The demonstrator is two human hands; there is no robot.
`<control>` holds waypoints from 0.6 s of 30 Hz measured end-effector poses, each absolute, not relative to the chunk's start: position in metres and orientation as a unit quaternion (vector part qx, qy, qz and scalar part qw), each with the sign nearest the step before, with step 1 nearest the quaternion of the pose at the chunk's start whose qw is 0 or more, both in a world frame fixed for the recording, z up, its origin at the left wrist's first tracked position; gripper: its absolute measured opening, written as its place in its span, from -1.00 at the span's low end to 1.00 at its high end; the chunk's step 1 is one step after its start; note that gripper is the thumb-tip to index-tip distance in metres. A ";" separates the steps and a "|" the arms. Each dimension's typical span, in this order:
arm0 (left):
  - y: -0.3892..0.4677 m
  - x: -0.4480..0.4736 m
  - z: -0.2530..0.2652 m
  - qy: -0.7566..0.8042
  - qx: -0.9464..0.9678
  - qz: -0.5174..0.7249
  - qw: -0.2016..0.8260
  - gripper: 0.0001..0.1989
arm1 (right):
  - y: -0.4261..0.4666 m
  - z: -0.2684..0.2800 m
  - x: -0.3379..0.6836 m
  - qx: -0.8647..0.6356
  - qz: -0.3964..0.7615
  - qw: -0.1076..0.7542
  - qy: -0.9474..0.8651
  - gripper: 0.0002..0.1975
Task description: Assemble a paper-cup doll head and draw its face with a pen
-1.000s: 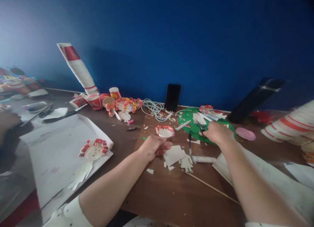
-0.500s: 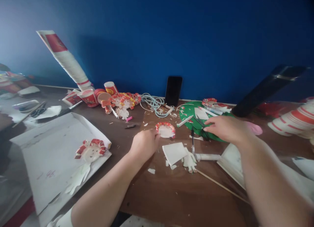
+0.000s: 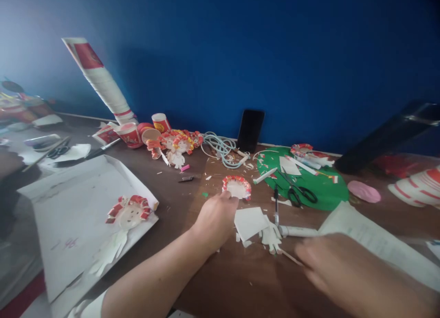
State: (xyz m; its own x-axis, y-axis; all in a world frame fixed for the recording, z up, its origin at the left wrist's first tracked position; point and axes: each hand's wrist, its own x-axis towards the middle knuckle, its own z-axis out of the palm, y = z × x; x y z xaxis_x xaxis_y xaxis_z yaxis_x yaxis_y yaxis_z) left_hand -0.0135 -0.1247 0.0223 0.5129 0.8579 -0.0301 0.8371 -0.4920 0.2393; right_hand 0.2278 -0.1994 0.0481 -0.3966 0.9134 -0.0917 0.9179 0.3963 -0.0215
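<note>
My left hand has its fingers closed at the near-left edge of a small paper-cup cutout with a folded red-and-white fringe. My hand hides that edge. Over the near right of the table, my right hand is smeared by motion, covering part of a thin wooden stick; whether it grips the stick is unclear. Between my hands lie a folded white paper and a white paper figure cutout. Black-handled scissors rest on a green round sheet, with a black pen beside it.
A white sheet with a fringed cutout covers the left side. Red paper cups, more cutouts, a coiled cable and a leaning phone line the wall. Stacked cups and a pink disc are at right.
My right hand has left the scissors on the green sheet and moved toward me, down by the stick. My left hand has shifted along the cutout to its near edge. The view has turned slightly left.
</note>
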 end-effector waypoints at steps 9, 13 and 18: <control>-0.120 -0.006 0.010 0.476 0.877 -0.002 0.072 -0.66 | -0.119 0.032 0.231 0.554 0.063 0.123 0.821 -0.71; -0.117 -0.004 0.009 0.478 0.875 -0.016 0.072 -0.67 | -0.113 0.028 0.229 0.528 0.082 0.137 0.834 -0.78; -0.119 -0.003 0.009 0.479 0.874 -0.014 0.079 -0.66 | -0.112 0.028 0.234 0.485 0.115 0.125 0.858 -0.74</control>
